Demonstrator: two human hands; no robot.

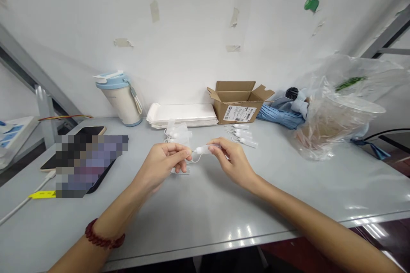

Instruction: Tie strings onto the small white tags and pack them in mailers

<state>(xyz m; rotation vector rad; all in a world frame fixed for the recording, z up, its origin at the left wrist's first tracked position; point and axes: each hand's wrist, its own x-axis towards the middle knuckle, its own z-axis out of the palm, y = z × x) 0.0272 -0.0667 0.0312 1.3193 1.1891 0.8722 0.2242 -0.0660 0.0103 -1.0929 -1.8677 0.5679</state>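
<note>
My left hand (166, 160) and my right hand (229, 158) meet above the middle of the grey table (205, 204). Between them is a small white adapter with a short cable (202, 150). My right hand's fingers pinch its body; my left hand's fingers pinch the cable end and a small clear plastic sleeve (180, 169) that hangs below. A loose pile of the same white pieces in clear sleeves (178, 133) lies just beyond my left hand. Several more packed ones (243, 135) lie beyond my right hand.
At the back stand a white-and-blue cup (120, 98), a stack of white trays (183, 115) and an open cardboard box (238, 101). Blue cloth (282, 113) and a big clear plastic bag (339, 106) fill the right. A phone (81, 153) with a white cable lies left.
</note>
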